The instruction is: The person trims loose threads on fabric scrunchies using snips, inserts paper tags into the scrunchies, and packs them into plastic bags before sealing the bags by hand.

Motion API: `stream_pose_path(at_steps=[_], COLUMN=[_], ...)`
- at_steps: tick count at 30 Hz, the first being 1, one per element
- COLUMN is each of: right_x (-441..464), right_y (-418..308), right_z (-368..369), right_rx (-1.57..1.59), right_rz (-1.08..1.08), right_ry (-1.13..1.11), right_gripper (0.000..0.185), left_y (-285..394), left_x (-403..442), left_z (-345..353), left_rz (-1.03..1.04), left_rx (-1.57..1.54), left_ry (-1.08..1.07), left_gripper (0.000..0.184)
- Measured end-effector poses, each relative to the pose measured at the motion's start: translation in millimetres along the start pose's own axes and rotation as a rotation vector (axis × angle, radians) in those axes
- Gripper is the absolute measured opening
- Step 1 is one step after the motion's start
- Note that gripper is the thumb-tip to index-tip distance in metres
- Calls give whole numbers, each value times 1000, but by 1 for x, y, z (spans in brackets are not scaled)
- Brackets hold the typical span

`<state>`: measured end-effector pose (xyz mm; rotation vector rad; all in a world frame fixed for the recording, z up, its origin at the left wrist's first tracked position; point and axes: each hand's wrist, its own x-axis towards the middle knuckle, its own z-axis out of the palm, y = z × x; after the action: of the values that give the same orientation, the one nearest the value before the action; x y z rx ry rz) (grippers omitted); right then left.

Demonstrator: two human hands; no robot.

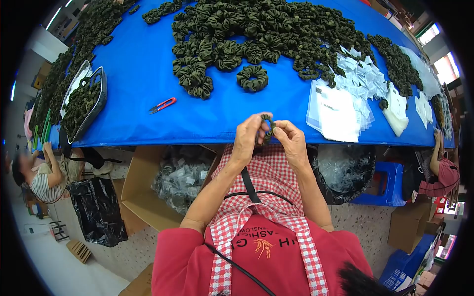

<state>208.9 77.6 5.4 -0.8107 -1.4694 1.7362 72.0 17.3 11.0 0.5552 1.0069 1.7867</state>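
Between my hands, just over the table's front edge, is a small dark green scrunchie (267, 123). My left hand (247, 137) has its fingers closed around one side of it. On the other side, my right hand (291, 139) pinches the same scrunchie between thumb and fingers. A larger green scrunchie (252, 78) lies alone on the blue table (133, 118) beyond my hands. Behind it spreads a big heap of green scrunchies (261, 29). Red-handled thread snips (163, 105) rest to the left.
A tray (101, 106) of small scrunchies stands at left. Clear plastic bags (340, 111) and small white packets (363, 74) lie at right. Below the table are a cardboard box (143, 182) of packed bags and a blue stool (387, 185). Other people (47, 177) sit at both sides.
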Motion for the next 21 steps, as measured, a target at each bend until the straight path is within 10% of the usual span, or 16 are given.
stream_pose_path(at_steps=[9, 15, 21], right_x=[2, 10, 15], right_y=[11, 7, -21], right_z=[-2, -10, 4], right_rx=[25, -74, -481], right_rz=[66, 36, 135], right_ry=[-7, -20, -129], right_gripper=[19, 22, 29], left_y=[-5, -8, -7], left_x=[9, 11, 7], left_z=[-11, -14, -10], left_rz=[21, -54, 24], left_rx=[556, 80, 322], left_ry=[-147, -141, -223], left_gripper=[30, 29, 38])
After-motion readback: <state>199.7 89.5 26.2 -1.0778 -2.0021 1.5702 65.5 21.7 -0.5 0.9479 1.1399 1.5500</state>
